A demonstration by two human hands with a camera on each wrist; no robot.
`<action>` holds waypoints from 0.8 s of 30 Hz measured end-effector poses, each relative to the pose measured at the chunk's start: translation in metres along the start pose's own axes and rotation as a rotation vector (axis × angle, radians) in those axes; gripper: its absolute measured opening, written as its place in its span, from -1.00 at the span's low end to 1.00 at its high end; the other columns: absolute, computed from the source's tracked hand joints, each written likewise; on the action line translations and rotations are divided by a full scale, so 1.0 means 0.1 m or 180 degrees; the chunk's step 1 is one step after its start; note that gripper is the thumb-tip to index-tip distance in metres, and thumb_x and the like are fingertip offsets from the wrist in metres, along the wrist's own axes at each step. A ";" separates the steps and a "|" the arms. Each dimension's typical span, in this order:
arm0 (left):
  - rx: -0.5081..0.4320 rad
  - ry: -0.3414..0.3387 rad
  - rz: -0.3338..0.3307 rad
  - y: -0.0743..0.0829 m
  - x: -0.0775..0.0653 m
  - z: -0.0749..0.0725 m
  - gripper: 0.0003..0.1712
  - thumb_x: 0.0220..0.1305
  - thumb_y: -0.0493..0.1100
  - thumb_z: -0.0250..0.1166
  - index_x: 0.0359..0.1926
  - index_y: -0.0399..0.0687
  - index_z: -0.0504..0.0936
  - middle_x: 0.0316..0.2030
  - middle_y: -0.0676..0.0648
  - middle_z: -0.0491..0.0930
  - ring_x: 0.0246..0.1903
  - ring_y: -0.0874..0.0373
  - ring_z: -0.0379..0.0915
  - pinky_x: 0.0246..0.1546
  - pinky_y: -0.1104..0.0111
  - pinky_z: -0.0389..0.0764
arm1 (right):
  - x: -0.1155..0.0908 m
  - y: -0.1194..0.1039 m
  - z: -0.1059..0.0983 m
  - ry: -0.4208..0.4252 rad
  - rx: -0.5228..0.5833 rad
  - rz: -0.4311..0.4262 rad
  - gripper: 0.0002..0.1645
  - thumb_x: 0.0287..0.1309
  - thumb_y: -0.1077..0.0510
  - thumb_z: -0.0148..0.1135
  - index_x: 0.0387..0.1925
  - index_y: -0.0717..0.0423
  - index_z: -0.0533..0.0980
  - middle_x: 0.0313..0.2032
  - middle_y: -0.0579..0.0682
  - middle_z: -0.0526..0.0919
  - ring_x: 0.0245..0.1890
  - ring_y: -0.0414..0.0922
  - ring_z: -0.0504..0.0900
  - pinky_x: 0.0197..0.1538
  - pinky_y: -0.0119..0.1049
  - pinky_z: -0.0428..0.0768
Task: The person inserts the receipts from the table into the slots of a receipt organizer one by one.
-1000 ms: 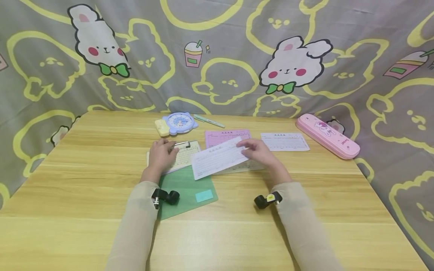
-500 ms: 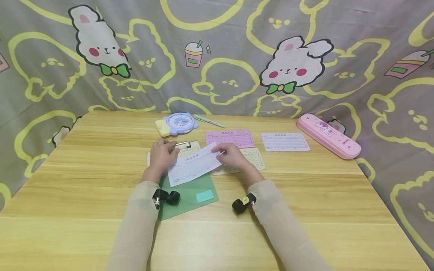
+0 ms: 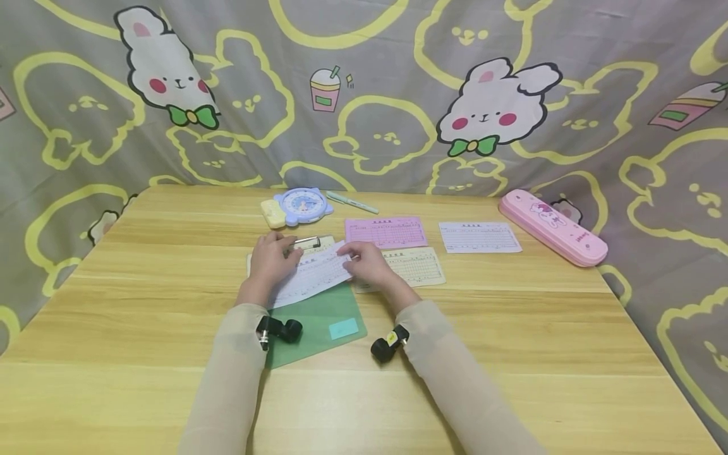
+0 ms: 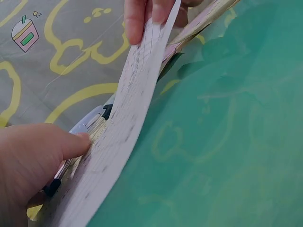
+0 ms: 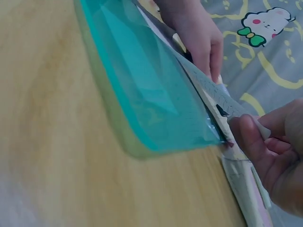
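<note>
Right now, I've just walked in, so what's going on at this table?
A person's right hand pinches a white slip by one end, beside the left hand, which appears to grip a metal clip. In the head view the slip overlaps a green sheet. A pink slip, a yellowish slip and another white slip lie to the right, not in anyone's grip.

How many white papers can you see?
2: one paper pinched by the right hand over the clipboard, another paper near the pink pencil case. More may hide underneath.
</note>
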State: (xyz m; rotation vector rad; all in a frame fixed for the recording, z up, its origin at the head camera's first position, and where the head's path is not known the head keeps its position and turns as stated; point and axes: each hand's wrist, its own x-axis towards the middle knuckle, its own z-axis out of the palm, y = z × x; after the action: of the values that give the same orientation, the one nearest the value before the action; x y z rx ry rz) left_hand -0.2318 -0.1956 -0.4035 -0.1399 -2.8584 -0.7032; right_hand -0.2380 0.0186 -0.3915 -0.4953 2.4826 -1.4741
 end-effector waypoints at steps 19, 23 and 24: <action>0.0284 0.0057 0.0186 -0.02 0.02 0.02 -0.57 0.14 -0.04 0.14 -0.01 -0.20 0.48 -0.18 -0.19 0.37 -0.24 -0.05 0.18 -0.23 0.14 0.23 | 0.11 -0.04 0.11 -0.0009 -0.0022 0.0272 -0.68 -0.07 0.37 0.15 -0.19 0.14 0.51 -0.37 0.00 0.45 -0.52 -0.17 0.38 -0.45 -0.40 0.42; 0.0328 -0.0004 0.0143 -0.02 0.03 0.02 -0.57 0.16 -0.05 0.12 0.01 -0.17 0.47 -0.17 -0.16 0.36 -0.23 -0.04 0.18 -0.23 0.15 0.23 | 0.13 -0.05 0.13 -0.0019 -0.0062 0.0290 -0.69 -0.07 0.36 0.14 -0.19 0.13 0.51 -0.33 -0.01 0.44 -0.50 -0.16 0.39 -0.44 -0.40 0.42; 0.0344 -0.0018 0.0151 -0.01 0.03 0.02 -0.57 0.17 -0.05 0.11 0.01 -0.18 0.46 -0.16 -0.16 0.36 -0.22 -0.04 0.18 -0.22 0.15 0.24 | 0.13 -0.06 0.13 -0.0021 -0.0056 0.0295 -0.69 -0.07 0.37 0.14 -0.19 0.13 0.51 -0.33 0.00 0.44 -0.50 -0.16 0.39 -0.45 -0.40 0.43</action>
State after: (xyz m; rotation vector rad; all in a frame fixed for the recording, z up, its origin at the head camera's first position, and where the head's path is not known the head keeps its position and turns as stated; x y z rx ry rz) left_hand -0.2355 -0.1956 -0.4056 -0.1934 -2.8801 -0.5387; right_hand -0.2443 0.0007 -0.3929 -0.3819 2.4798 -1.4145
